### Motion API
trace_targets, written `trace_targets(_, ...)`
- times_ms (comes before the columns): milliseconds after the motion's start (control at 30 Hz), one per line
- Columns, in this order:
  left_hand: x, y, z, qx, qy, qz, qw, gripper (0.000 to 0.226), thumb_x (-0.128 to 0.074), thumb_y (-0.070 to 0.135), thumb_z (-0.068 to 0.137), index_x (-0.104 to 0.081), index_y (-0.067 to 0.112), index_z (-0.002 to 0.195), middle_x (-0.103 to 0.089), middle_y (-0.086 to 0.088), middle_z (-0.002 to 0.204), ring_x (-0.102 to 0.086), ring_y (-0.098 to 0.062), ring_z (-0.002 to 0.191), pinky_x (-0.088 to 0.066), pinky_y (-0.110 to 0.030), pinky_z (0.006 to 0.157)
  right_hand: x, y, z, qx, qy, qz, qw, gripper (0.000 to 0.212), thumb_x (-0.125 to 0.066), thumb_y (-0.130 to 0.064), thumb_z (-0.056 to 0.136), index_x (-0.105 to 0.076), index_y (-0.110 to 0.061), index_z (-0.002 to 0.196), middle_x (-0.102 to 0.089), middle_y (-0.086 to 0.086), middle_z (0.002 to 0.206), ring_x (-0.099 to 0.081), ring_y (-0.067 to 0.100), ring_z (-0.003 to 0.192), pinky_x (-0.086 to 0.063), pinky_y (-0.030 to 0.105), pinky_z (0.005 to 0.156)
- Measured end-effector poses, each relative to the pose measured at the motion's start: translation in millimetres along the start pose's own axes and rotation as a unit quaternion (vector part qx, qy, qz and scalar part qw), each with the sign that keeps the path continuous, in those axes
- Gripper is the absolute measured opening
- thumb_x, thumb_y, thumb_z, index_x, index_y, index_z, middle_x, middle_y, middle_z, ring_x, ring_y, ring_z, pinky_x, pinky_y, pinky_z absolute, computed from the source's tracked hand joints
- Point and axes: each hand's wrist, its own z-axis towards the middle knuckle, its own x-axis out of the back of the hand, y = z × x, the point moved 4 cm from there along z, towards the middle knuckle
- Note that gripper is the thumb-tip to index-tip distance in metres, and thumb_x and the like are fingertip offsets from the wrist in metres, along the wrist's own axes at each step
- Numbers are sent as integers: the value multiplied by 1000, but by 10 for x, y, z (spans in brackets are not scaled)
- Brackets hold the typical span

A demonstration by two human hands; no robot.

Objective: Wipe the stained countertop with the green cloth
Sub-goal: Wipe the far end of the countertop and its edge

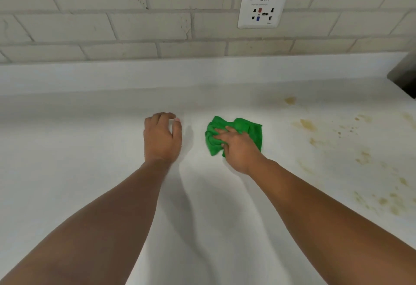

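Closest to the camera, two bare arms reach out over the white countertop [90,149]. The left hand [162,138] is just above or on the top, and I cannot tell which. Its fingers are loosely bent and it holds nothing.

A little to the right of it, the right hand [238,147] lies on the green cloth [247,129]. The fingers are spread out flat over the cloth and push it down. They do not look wrapped around it. The cloth is bunched up in a small heap, and it sits on a clean white part of the top.

The brown and yellow stains [307,124] are further to the right, well apart from the cloth. Some are near the front edge and some are far back.

So I think the wiping of the dirty part is not done yet. To do it well, the hand should slide the cloth over to the right, keep it flat, and press down hard. It should rub back and forth over each spot. Going from the near spots to the far ones helps so that none get missed. A bunched cloth cleans less, so spreading it out may help.

At the back, a low white ledge meets a pale brick wall [135,25]. A white plug socket [261,12] is on the wall.
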Motion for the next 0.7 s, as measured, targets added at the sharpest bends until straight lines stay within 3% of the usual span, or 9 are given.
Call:
trace_targets(67, 27, -13, -205, 49, -49, -11, 998, 34, -45, 40, 95, -61, 20, 118, -57, 3, 123, -40, -15, 125, -38, -30, 101, -42, -25, -264, -4, 7, 11, 1000, 47, -43, -5, 96, -50, -25, 139, -33, -9, 155, -20, 18, 147, -12, 45, 119)
trace_targets(167, 88, 96, -544, 21, -121, -4, 992, 37, -49, 42, 94, -58, 21, 124, -55, 4, 128, -38, -14, 128, -31, -22, 98, -109, -100, -624, -3, 9, 18, 1000, 47, -42, -5, 97, -50, -24, 139, -33, -9, 155, -19, 18, 147, -10, 46, 119)
trace_targets(500, 371, 589, -1698, -31, -156, 10, 987, 34, -51, 34, 96, -58, 18, 126, -58, 4, 129, -43, -15, 126, -34, -24, 96, -230, -276, -1804, -2, -26, 15, 1000, 47, -43, -15, 98, -45, -25, 144, -28, -7, 158, -16, 18, 148, -7, 42, 121)
trace_targets(600, 368, 872, -1880, -82, -156, -7, 984, 30, -51, 29, 97, -60, 17, 123, -60, 2, 125, -45, -16, 123, -37, -25, 95, -233, -296, -2130, -7, -27, 73, 997, 50, -50, -20, 92, -46, -24, 142, -42, -3, 150, -30, 21, 141, -22, 37, 116)
trace_targets(667, 285, 1083, -2004, -117, -180, -22, 977, 29, -47, 28, 99, -61, 17, 123, -61, 2, 123, -48, -16, 121, -37, -24, 96, -161, -254, -2321, -34, -14, 195, 980, 49, -51, -17, 91, -49, -28, 138, -56, -3, 135, -51, 17, 121, -38, 22, 98)
trace_targets(700, 218, 1195, -2078, -130, -205, -28, 970, 31, -45, 29, 101, -60, 17, 125, -61, 2, 125, -48, -16, 122, -37, -24, 98, -106, -202, -2425, -49, 1, 246, 968, 48, -51, -14, 91, -51, -29, 137, -59, -5, 130, -55, 13, 114, -40, 14, 91)
